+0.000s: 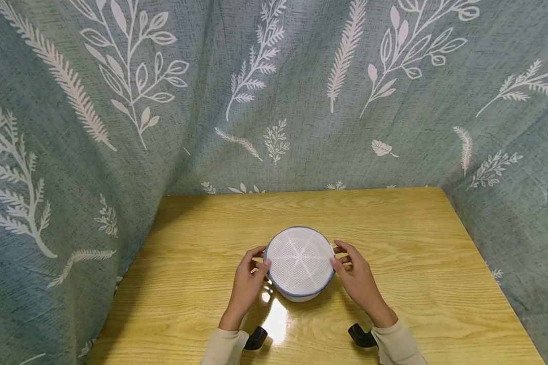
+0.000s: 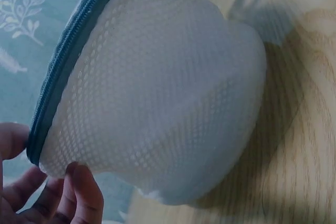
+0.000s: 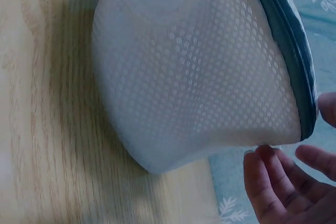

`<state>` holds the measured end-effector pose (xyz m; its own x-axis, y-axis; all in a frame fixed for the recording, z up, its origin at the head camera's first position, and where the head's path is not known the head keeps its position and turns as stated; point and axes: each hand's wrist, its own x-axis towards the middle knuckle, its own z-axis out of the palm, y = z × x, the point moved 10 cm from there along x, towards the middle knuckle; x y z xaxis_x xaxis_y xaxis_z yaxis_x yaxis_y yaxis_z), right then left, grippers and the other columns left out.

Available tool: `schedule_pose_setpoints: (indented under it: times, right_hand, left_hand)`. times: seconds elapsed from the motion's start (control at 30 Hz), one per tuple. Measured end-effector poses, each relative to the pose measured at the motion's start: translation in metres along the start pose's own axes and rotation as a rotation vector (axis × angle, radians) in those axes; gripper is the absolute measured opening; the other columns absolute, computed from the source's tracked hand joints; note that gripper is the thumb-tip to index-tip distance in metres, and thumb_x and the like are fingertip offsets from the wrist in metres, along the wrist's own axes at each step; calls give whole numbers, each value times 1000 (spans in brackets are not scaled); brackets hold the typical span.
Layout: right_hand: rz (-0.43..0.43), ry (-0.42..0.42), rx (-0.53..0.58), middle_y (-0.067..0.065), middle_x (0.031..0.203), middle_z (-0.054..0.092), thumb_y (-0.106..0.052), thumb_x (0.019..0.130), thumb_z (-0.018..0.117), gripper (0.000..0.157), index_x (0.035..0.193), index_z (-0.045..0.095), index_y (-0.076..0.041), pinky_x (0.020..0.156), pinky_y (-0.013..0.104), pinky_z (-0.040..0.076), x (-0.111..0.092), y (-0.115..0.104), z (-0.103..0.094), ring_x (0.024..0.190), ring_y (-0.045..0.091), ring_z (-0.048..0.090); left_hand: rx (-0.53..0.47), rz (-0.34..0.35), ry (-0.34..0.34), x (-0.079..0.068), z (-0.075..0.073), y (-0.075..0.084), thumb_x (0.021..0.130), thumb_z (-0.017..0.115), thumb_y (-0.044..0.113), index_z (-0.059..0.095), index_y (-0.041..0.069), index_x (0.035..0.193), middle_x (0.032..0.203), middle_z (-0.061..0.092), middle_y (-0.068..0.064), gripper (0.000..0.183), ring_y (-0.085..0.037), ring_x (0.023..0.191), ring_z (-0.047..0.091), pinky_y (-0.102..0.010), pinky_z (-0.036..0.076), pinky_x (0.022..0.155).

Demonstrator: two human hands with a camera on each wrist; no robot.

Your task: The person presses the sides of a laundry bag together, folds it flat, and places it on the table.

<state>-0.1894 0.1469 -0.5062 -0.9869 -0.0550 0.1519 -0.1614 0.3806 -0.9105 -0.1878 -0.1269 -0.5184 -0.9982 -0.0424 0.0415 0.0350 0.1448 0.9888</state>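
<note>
A round white mesh laundry bag stands on the wooden table between the two hands, its flat lid facing up with seams meeting in a star. A blue zipper runs round its upper rim; the soft mesh side bulges and dents below it. The left hand holds the rim at the left, thumb on the edge and fingers under it against the mesh. On the opposite side the right hand holds the rim likewise, its fingertips at the mesh just below the zipper.
The wood-grained table carries a bright light reflection in front of the bag. A grey-green curtain with white leaf prints hangs behind and along both sides. Black devices sit at both wrists beside the beige sleeves.
</note>
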Motion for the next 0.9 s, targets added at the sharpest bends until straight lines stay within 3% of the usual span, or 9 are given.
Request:
schedule_pose_setpoints:
  times: [0.27, 0.43, 0.6, 0.9]
  right_hand:
    - [98, 22, 30, 17, 123, 69, -11, 103, 70, 39, 141, 64, -2, 74, 23, 59, -1, 5, 1, 95, 15, 67]
    - [150, 12, 116, 21, 124, 66, -7, 103, 69, 40, 142, 63, 0, 72, 24, 63, 0, 10, 4, 88, 9, 69]
    - [157, 19, 144, 23, 123, 64, -4, 102, 69, 39, 140, 62, 4, 71, 25, 64, 0, 9, 4, 85, 5, 69]
    - [164, 30, 149, 24, 118, 65, -1, 101, 69, 37, 137, 64, 6, 70, 28, 65, 1, 9, 6, 84, 6, 70]
  left_hand:
    - [-55, -29, 15, 0, 0, 0, 100, 68, -1, 64, -8, 133, 118, 60, -24, 34, -9, 72, 63, -40, 65, 60]
    - [-96, -44, 17, 0, 1, -1, 99, 69, -1, 64, -9, 133, 117, 60, -24, 35, -8, 70, 64, -35, 65, 62]
    - [-117, -47, 22, -1, 1, 0, 98, 69, -3, 64, -10, 133, 117, 59, -25, 35, -6, 69, 63, -26, 62, 62]
    - [-110, -46, 39, -2, 0, 1, 98, 70, -3, 63, -13, 132, 116, 60, -24, 36, -6, 69, 64, -29, 64, 60]
